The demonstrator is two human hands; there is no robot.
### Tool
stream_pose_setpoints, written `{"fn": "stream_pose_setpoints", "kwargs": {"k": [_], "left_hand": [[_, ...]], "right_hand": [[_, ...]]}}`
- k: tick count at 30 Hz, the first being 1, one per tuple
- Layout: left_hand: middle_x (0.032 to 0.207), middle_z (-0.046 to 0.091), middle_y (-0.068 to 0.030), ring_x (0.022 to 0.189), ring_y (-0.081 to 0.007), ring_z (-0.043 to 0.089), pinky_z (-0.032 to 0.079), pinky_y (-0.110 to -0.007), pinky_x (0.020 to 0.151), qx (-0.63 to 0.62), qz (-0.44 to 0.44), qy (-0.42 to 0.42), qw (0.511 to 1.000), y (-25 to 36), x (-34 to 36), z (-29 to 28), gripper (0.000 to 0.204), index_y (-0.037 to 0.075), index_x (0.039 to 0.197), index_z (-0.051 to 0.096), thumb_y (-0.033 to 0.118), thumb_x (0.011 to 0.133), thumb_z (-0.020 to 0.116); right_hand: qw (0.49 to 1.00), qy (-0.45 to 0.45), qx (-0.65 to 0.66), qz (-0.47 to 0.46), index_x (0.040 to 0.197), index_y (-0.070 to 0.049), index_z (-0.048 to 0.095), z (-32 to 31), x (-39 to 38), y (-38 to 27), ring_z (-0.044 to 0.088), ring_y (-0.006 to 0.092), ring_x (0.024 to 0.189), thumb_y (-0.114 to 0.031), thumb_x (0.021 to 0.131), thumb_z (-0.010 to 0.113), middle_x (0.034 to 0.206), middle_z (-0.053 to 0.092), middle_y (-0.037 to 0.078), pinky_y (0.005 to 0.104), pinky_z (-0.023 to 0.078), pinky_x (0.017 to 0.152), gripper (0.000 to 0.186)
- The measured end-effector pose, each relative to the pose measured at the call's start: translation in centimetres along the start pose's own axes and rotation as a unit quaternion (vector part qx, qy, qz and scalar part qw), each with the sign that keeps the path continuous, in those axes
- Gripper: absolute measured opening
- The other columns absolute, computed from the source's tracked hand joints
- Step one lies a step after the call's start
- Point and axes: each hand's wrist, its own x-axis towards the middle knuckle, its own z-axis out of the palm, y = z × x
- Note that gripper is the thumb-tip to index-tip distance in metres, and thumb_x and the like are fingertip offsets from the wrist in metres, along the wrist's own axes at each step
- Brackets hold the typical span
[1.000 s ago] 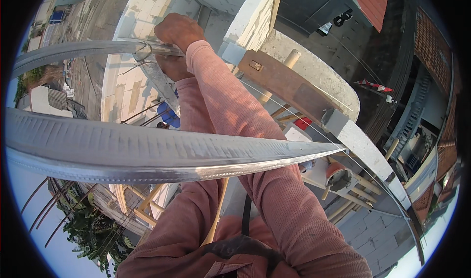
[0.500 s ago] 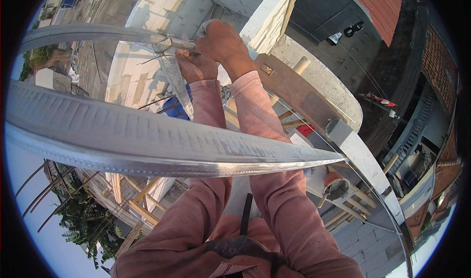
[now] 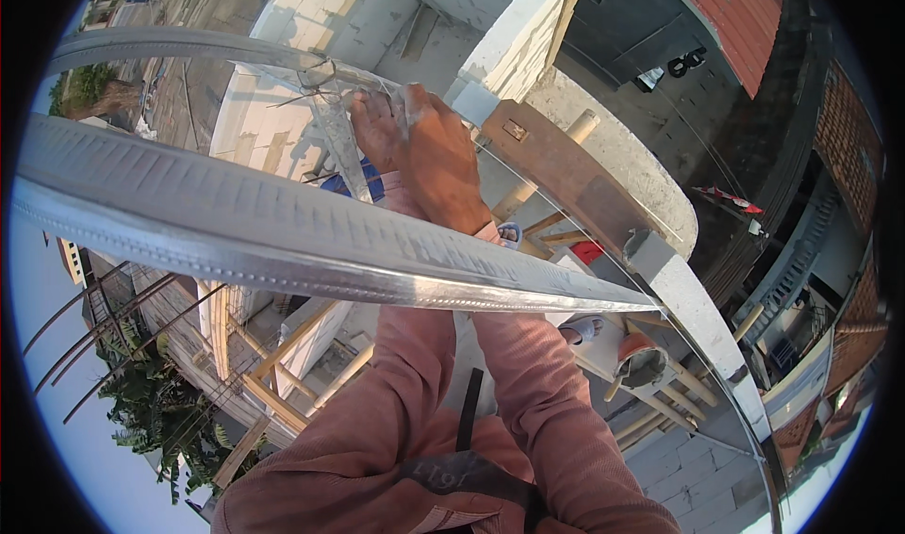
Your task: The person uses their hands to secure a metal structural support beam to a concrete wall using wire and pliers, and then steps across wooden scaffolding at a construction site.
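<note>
Beyond the near metal channel, my two hands are close together at the end of a thin silver metal bar [image 3: 198, 44]. The fingers of my left hand [image 3: 379, 138] are bent up against the bar's underside. My right hand [image 3: 448, 166] lies across beside it, its fingers drawn together near the bar's end; what they grip is hidden. Dark tie wire [image 3: 319, 74] is twisted round the bar just left of my hands, where a slanting metal strut [image 3: 341, 143] meets it. The broad ribbed silver metal channel [image 3: 311, 237] crosses over my forearms.
Pale block walls [image 3: 514, 39] stand ahead. A brown board [image 3: 566, 171] lies along a concrete ledge on the right, with a taut string beside it. Wooden poles, a mortar bucket [image 3: 646, 360] and a sandalled foot [image 3: 583, 328] are below. Bare steel rods [image 3: 118, 322] jut at the left.
My right hand has come down and turned, its wrist now lower behind the channel. My left hand has shifted slightly right. The view has tilted, so the channel sits higher at its left end.
</note>
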Motion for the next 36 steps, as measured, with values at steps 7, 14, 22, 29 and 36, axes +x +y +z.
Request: {"fn": "stream_pose_setpoints", "kwargs": {"k": [7, 14, 22, 29, 36], "left_hand": [[0.117, 0.057, -0.0085, 0.108, -0.0197, 0.055, 0.046, -0.035, 0.095, 0.101, -0.003, 0.019, 0.995, -0.1, -6.4, 0.6, 0.042, 0.002, 0.127, 0.054, 0.034, 0.100, 0.051], [0.113, 0.059, -0.0079, 0.105, -0.0190, 0.056, 0.047, -0.033, 0.092, 0.160, -0.031, 0.012, 0.987, -0.9, -8.8, -1.1, 0.038, 0.002, 0.123, 0.056, 0.032, 0.100, 0.050], [0.109, 0.060, -0.0072, 0.101, -0.0182, 0.058, 0.048, -0.031, 0.090, 0.199, -0.064, -0.010, 0.978, -1.7, -9.4, -2.1, 0.034, 0.002, 0.119, 0.058, 0.029, 0.100, 0.049], [0.105, 0.062, -0.0065, 0.098, -0.0174, 0.060, 0.049, -0.029, 0.087, 0.292, -0.052, 0.005, 0.955, 2.2, -10.8, -2.2, 0.031, 0.001, 0.115, 0.059, 0.027, 0.100, 0.049], [0.101, 0.063, -0.0059, 0.095, -0.0167, 0.061, 0.050, -0.027, 0.085, 0.408, -0.012, 0.009, 0.913, 4.5, -10.0, 1.4, 0.029, 0.001, 0.112, 0.061, 0.024, 0.100, 0.048]], "right_hand": [[0.999, 0.037, 0.012, -0.016, 0.100, -0.002, 0.064, 1.1, -0.6, 1.1, 0.067, 0.0406, 0.085, -0.031, 0.084, 0.067, 0.098, 0.065, 0.019, 0.0473, 0.055, 0.071, 0.033], [0.998, -0.041, 0.037, 0.001, 0.111, 0.000, 0.063, 2.8, -1.2, 2.5, 0.060, 0.0412, 0.105, -0.021, 0.084, 0.067, 0.107, 0.063, 0.022, 0.0471, 0.049, 0.091, 0.034], [0.983, -0.073, 0.085, 0.148, 0.123, -0.003, 0.061, 3.3, 0.0, 0.9, 0.056, 0.0406, 0.113, -0.014, 0.087, 0.064, 0.120, 0.062, 0.022, 0.0473, 0.046, 0.097, 0.038], [0.968, -0.018, 0.191, 0.163, 0.113, -0.007, 0.068, 5.1, 0.1, 2.2, 0.067, 0.0360, 0.089, -0.013, 0.086, 0.067, 0.094, 0.071, 0.017, 0.0419, 0.053, 0.081, 0.028], [0.684, 0.000, 0.640, 0.351, 0.101, 0.002, 0.068, 5.4, -0.8, 4.0, 0.062, 0.0140, 0.068, -0.006, 0.087, 0.070, 0.084, 0.070, 0.009, 0.0260, 0.053, 0.061, 0.017]]}}
